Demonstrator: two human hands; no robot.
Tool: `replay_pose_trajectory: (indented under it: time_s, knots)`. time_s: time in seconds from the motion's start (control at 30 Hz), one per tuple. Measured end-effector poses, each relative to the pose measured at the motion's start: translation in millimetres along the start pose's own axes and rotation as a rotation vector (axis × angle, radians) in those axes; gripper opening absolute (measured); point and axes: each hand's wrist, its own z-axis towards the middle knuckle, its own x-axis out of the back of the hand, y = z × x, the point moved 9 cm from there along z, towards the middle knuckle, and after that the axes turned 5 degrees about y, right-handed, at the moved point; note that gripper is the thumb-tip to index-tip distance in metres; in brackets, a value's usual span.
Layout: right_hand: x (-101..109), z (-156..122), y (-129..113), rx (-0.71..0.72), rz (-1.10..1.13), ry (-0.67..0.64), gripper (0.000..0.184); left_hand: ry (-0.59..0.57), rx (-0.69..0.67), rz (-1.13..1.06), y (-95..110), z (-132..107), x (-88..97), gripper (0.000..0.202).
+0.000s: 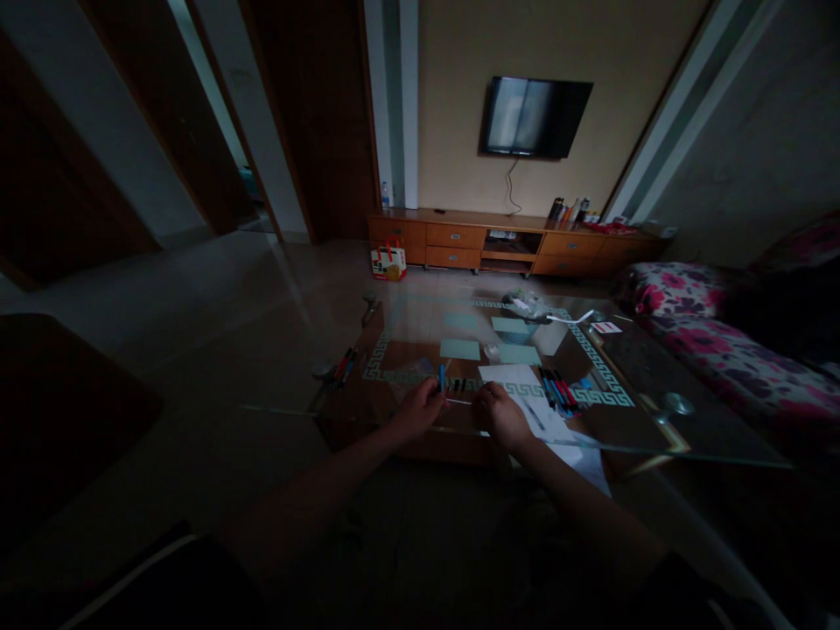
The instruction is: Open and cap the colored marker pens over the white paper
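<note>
My left hand (423, 408) is closed over the near part of the glass table (420, 328), with a blue pen part (442, 376) standing up from its fingers. Whether that is a cap or a barrel is too small to tell. A thin pale rod (460, 402) spans the gap toward my right hand (504, 416), whose fingers are pinched at its other end. Small black pieces (459, 385) lie just beyond the gap. White paper (518, 389) with a pen (535, 416) on it extends beside my right hand.
Several red, blue and black pens (557, 388) lie right of the paper, and more pens (346, 367) at the table's left. A clear plastic bag (525, 304) and a white box (549, 336) sit farther back. A floral sofa (722, 350) borders the right side.
</note>
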Motion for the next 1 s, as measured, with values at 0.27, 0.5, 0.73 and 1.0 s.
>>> replay_pose_trajectory:
  time_s: [0.27, 0.5, 0.73, 1.0]
  knots:
    - [11, 1, -18, 0.017, -0.03, -0.045, 0.016, 0.022, -0.017, 0.085, -4, 3, 2.4, 0.026]
    - [11, -4, -18, -0.031, 0.144, -0.035, 0.017, 0.01, -0.022, 0.105, 2, 0, 1.7, 0.028]
    - [18, -3, -19, -0.035, 0.167, 0.014, 0.017, 0.108, -0.151, 0.176, 13, 4, 9.5, 0.023]
    - [29, -5, -25, -0.029, 0.073, 0.035, 0.017, -0.01, -0.041, 0.157, 4, 1, -1.3, 0.03]
